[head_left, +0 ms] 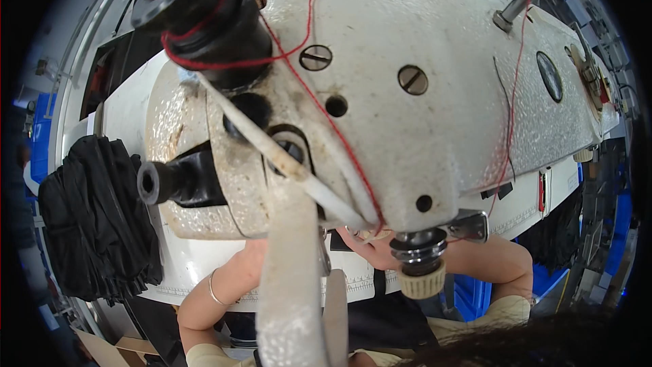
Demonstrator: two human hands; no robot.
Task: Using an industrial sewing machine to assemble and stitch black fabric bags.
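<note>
Hands [372, 250], two, sit partly behind one sewing machine [367, 47]; I cannot tell either grip's state.

From the person's head, the single fisheye view looked downward, very near the glossy, white-painted sewing machine [370, 156], with the white, ruler-edged counter [125, 112] farther below.

Sewing workshop, work station.
Evidence: one white sewing machine [380, 143], worn, with dark stains, strung with red thread [210, 66]; one white worktable [180, 258], ruler scale along near edge; black cloth heap [98, 221], gathered, at left; further black cloth [557, 228], at right; blue plastic bin [470, 295], below table.
</note>
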